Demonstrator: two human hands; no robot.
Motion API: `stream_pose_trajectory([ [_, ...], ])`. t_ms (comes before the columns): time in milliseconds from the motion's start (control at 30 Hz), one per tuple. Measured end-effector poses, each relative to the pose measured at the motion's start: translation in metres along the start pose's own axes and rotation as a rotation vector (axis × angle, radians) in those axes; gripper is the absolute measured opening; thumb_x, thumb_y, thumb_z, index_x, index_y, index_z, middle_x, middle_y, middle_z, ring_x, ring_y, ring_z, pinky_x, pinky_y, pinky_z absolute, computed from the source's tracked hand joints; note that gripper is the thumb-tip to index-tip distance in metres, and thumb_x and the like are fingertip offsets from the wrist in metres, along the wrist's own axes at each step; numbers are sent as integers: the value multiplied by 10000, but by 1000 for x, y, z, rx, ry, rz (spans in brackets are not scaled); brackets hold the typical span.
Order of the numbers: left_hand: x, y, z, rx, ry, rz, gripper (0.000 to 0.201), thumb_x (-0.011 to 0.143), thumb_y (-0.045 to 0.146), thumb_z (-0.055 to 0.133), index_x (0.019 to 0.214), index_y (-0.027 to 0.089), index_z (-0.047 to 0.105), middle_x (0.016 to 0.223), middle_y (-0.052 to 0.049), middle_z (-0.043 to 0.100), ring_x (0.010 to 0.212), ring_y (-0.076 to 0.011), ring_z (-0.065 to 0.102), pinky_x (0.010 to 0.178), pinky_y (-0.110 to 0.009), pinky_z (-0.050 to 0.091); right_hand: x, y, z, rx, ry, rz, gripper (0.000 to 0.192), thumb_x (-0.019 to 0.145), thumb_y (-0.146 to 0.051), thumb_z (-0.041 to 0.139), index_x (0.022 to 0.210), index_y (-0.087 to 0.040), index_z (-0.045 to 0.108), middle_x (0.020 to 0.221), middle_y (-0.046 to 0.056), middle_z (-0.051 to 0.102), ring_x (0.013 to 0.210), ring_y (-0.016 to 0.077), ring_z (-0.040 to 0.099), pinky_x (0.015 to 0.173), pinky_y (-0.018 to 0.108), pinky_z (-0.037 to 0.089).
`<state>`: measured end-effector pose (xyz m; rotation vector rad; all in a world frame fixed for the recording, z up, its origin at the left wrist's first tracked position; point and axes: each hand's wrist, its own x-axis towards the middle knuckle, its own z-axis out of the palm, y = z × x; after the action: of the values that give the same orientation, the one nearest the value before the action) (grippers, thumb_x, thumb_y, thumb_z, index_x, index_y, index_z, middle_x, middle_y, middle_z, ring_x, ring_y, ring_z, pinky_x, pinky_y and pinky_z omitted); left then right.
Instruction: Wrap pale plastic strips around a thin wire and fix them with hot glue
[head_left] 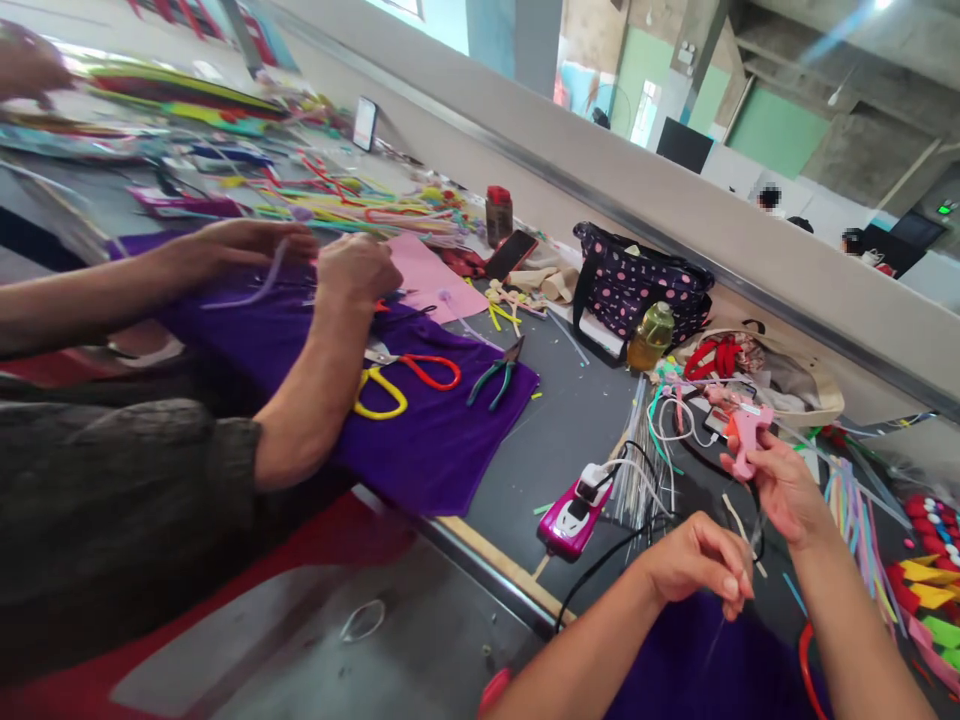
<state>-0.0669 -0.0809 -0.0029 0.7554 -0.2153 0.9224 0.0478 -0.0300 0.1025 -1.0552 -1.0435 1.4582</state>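
Observation:
At the lower right, my right hand (787, 490) is wrapped round the handle of a pink hot glue gun (750, 440). Just left of it and lower, my left hand (705, 570) has its fingers bent together in a pinch; whatever lies between them is too small to make out. A fine, clear strand seems to trail below those fingertips. Beneath both hands is a dark purple cloth (697, 660), with a red loop handle (810, 670) at its right side.
A co-worker's hands (352, 265) work at the left over another purple cloth (435, 450), near scissors (382, 390) and pliers (499, 375). A power strip (577, 515) with cords, clear glue sticks (637, 460), a dotted bag (645, 280) and a bottle (651, 335) stand beyond my hands. Pastel stems (862, 530) lie right.

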Motion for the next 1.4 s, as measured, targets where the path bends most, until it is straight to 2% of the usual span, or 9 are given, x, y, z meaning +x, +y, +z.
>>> stream_pose_trajectory([
  [133, -3, -2, 1, -50, -118, -38, 224, 526, 239, 857, 643, 112, 714, 627, -74, 661, 480, -160, 626, 424, -252, 518, 20, 2, 19, -34, -76, 26, 382, 670, -167, 745, 1045, -205, 678, 1022, 36, 704, 874, 167, 669, 786, 302, 585],
  [300, -6, -3, 3, -56, -148, -50, 294, 483, 310, 874, 619, 116, 701, 625, -78, 660, 497, -175, 624, 457, -278, 501, 44, 8, 50, -89, -188, 87, 394, 710, -261, 757, 1086, -207, 650, 994, 53, 721, 847, 183, 695, 758, 290, 576],
  [633, -6, 1, 2, -216, 200, 136, 365, 424, 371, 895, 523, 126, 644, 537, -44, 605, 483, -125, 576, 485, -229, 423, 120, 65, 122, -292, -622, 301, 453, 683, -298, 780, 1095, -175, 640, 975, 78, 720, 783, 174, 694, 700, 265, 525],
  [833, -3, 18, 7, -311, 295, 206, 294, 492, 324, 872, 573, 115, 683, 535, -41, 603, 446, -115, 565, 426, -200, 410, 134, 104, 134, -415, -789, 385, 455, 707, -363, 739, 1100, -147, 663, 922, 56, 719, 663, 115, 625, 562, 200, 438],
  [967, 1, 17, 6, -372, 379, 316, 184, 600, 255, 806, 646, 118, 691, 519, -18, 583, 369, -108, 526, 340, -195, 401, 132, 112, 125, -488, -670, 306, 382, 689, -372, 739, 1012, -171, 699, 840, 17, 717, 655, 116, 609, 625, 231, 459],
  [1067, 2, 15, 4, -361, 399, 321, 148, 632, 216, 779, 664, 115, 676, 525, -8, 569, 364, -95, 517, 335, -185, 409, 121, 88, 103, -452, -494, 124, 340, 693, -372, 742, 982, -196, 707, 966, 39, 711, 864, 159, 639, 814, 285, 468],
  [1133, 3, 14, 3, -349, 410, 296, 147, 645, 207, 773, 668, 111, 665, 526, -3, 559, 367, -88, 516, 340, -178, 411, 107, 64, 79, -388, -384, 89, 341, 723, -414, 719, 982, -194, 700, 926, 53, 709, 826, 161, 647, 807, 306, 480],
  [1267, 6, 11, 2, -302, 461, 227, 174, 653, 229, 778, 681, 110, 653, 536, -1, 563, 387, -81, 519, 367, -176, 423, 51, 33, 15, -335, -91, 45, 330, 744, -445, 710, 930, -174, 686, 808, 39, 676, 648, 112, 588, 648, 242, 471],
  [1400, 12, 9, 2, -188, 608, 144, 193, 649, 239, 790, 723, 115, 661, 557, -9, 601, 434, -83, 542, 434, -180, 443, -26, 38, -29, -408, 142, -72, 281, 783, -452, 676, 778, -174, 636, 701, 14, 622, 620, 118, 554, 604, 224, 450],
])
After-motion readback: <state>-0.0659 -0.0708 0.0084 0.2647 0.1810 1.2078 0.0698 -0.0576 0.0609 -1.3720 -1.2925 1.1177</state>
